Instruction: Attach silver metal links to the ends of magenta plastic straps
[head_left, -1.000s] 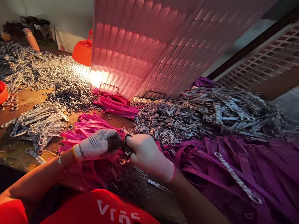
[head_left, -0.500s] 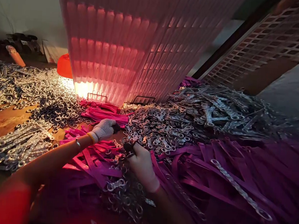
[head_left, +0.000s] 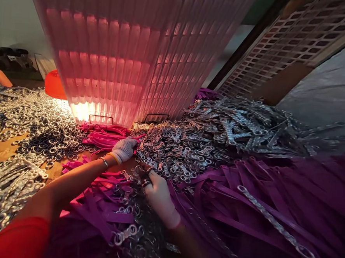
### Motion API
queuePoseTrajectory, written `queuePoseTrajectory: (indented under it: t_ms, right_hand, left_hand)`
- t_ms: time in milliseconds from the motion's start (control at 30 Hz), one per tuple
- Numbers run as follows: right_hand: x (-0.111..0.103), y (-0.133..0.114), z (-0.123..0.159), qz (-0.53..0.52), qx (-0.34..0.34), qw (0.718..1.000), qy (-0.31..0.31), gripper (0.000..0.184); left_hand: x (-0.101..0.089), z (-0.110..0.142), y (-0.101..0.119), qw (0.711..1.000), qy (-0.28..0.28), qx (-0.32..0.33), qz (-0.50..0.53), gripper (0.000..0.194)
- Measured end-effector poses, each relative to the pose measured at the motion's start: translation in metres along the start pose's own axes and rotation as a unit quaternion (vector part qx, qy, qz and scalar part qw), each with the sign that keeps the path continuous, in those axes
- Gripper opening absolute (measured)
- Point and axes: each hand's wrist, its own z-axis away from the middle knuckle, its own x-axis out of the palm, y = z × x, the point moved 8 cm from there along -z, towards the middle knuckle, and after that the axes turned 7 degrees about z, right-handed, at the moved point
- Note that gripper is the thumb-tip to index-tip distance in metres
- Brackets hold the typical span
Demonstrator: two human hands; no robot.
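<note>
Both hands wear white knit gloves with dark fingertips. My left hand (head_left: 123, 149) reaches forward, its fingertips at the near edge of a big heap of small metal ring links (head_left: 183, 149); whether they grip anything is hidden. My right hand (head_left: 157, 190) rests closer to me with its fingers curled round a small metal ring piece. Magenta and purple straps (head_left: 103, 202) lie under and around both hands, some with metal rings on them.
A tall pink ribbed plastic stack (head_left: 130, 52), lit at its base, stands behind the heap. More metal rings (head_left: 44, 125) and linked metal strips (head_left: 2, 188) cover the left of the wooden table. Purple straps (head_left: 273, 197) pile on the right. An orange bowl (head_left: 54, 85) sits behind.
My hands have come apart. The left one has moved forward to the edge of the ring heap while the right stayed near me. The view has shifted to the right and forward.
</note>
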Motion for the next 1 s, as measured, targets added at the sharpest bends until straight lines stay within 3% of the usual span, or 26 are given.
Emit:
queuePoseTrajectory:
  t_ms: [200, 300, 367, 433, 500, 600, 700, 767, 833, 1000]
  right_hand:
    - [-0.005, -0.041, -0.015, 0.162, -0.057, 0.985, -0.006, 0.043]
    - [0.003, -0.066, -0.012, 0.295, -0.063, 0.953, -0.044, 0.031]
    - [0.009, -0.083, -0.005, 0.363, -0.085, 0.926, -0.062, 0.026]
    - [0.016, -0.096, 0.004, 0.408, -0.121, 0.902, -0.08, 0.023]
    - [0.022, -0.104, 0.013, 0.432, -0.15, 0.883, -0.101, 0.022]
    - [0.023, -0.106, 0.021, 0.441, -0.142, 0.879, -0.114, 0.024]
    - [0.016, -0.107, 0.023, 0.431, -0.105, 0.889, -0.115, 0.026]
    - [0.015, -0.107, 0.025, 0.414, -0.092, 0.894, -0.143, 0.027]
    - [0.017, -0.104, 0.026, 0.403, -0.079, 0.895, -0.175, 0.028]
    - [0.027, -0.097, 0.03, 0.416, -0.079, 0.885, -0.192, 0.024]
  left_hand:
    - [-0.019, 0.084, -0.003, 0.992, -0.047, -0.047, 0.106, 0.022]
    - [-0.02, 0.125, -0.009, 0.972, -0.059, -0.081, 0.213, 0.017]
    - [-0.022, 0.143, -0.012, 0.968, -0.057, -0.087, 0.229, 0.016]
    - [-0.022, 0.153, -0.012, 0.978, -0.062, -0.07, 0.187, 0.015]
    - [-0.022, 0.159, -0.004, 0.992, -0.073, -0.01, 0.103, 0.011]
    - [-0.017, 0.167, 0.006, 0.994, -0.087, 0.059, 0.019, 0.009]
    - [-0.014, 0.176, -0.006, 0.993, -0.081, -0.016, 0.089, 0.018]
    - [-0.016, 0.181, -0.014, 0.989, -0.039, -0.048, 0.135, 0.027]
    - [-0.017, 0.184, -0.016, 0.988, -0.005, -0.025, 0.152, 0.03]
    - [-0.01, 0.187, -0.024, 0.991, -0.006, 0.032, 0.131, 0.024]
